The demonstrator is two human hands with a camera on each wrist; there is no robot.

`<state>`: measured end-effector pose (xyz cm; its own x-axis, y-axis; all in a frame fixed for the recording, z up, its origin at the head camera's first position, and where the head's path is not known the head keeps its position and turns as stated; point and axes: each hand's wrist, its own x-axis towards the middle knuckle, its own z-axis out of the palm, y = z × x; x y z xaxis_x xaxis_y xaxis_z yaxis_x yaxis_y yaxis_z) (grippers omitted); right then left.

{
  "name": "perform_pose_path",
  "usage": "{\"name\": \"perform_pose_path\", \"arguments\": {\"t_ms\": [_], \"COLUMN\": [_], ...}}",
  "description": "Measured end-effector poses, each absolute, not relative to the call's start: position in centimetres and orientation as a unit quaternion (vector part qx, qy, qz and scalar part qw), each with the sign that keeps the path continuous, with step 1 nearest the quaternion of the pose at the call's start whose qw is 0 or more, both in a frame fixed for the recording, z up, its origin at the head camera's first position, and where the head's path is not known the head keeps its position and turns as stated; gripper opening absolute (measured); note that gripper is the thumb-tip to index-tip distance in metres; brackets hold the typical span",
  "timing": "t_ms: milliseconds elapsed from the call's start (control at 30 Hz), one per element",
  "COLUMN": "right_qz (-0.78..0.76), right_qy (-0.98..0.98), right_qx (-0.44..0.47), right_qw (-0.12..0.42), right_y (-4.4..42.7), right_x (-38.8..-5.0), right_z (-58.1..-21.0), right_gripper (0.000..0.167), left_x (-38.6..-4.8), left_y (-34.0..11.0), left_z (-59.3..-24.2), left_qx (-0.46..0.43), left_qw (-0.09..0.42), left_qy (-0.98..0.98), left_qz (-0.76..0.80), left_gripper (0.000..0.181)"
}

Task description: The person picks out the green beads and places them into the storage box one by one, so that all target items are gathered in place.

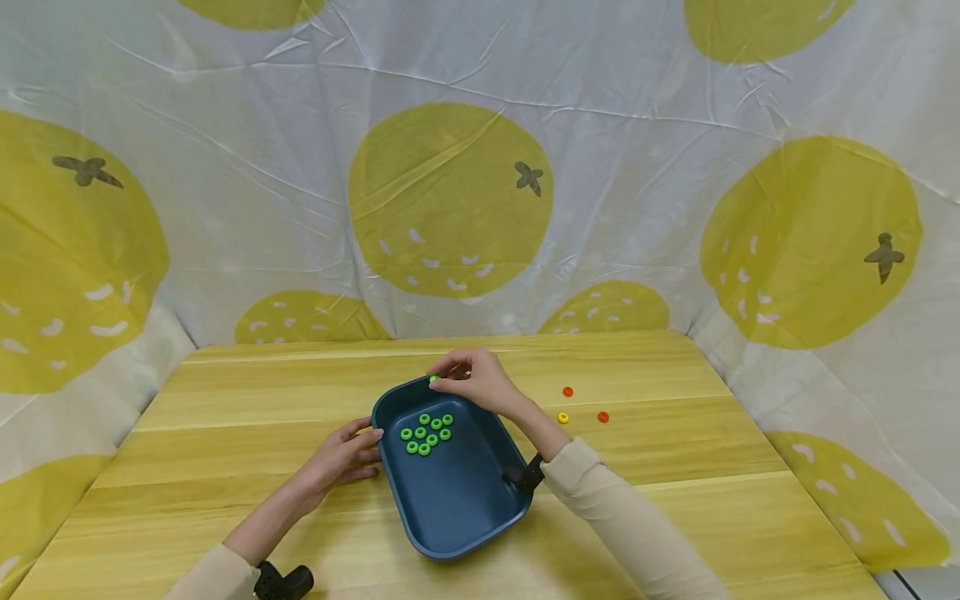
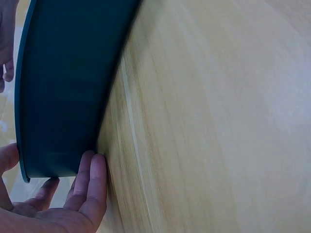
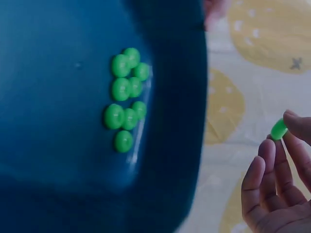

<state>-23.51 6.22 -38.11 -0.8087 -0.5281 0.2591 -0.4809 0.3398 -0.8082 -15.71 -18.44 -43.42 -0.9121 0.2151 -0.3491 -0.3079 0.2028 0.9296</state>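
Observation:
A dark blue rectangular tray (image 1: 465, 508) stands at a slant on the wooden table, several green ring-shaped beads (image 1: 424, 433) clustered at its far left end. My left hand (image 1: 341, 458) grips the tray's left far corner, thumb at the rim and fingers against the outer wall (image 2: 73, 87). Over the far rim, my right hand (image 1: 480, 383) pinches one green bead (image 3: 278, 129) between thumb and forefinger. In the right wrist view, the other fingers (image 3: 252, 184) of that hand are bent and hold nothing.
Right of the tray, two orange-red beads (image 1: 603, 417) and one yellow bead (image 1: 563, 418) lie on the table (image 1: 675, 517). A white cloth printed with yellow fruit (image 1: 450, 200) hangs behind and at the sides. Each wrist wears a small black camera (image 1: 283, 581).

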Motion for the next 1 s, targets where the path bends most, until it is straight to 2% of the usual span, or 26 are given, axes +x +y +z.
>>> {"name": "perform_pose_path", "arguments": {"t_ms": [333,633,1000], "right_qz": [-0.389,-0.241,-0.199], "right_qy": [0.855,0.905,0.912], "right_qx": [-0.341,-0.348,-0.357], "right_qw": [0.045,0.046,0.045], "right_y": [3.9,2.6,2.5], "right_x": [-23.7,-23.5,-23.3], "right_z": [-39.9,-41.4,-42.8], "right_gripper": [0.020,0.017,0.018], "left_x": [-15.8,-15.8,-15.8], "left_y": [-18.4,-18.4,-18.5], "left_z": [-43.4,-43.4,-43.5], "left_qx": [-0.034,-0.035,-0.033], "left_qw": [0.208,0.207,0.210], "left_qy": [0.749,0.748,0.747], "left_qz": [0.628,0.629,0.630], "left_gripper": [0.066,0.066,0.064]}}
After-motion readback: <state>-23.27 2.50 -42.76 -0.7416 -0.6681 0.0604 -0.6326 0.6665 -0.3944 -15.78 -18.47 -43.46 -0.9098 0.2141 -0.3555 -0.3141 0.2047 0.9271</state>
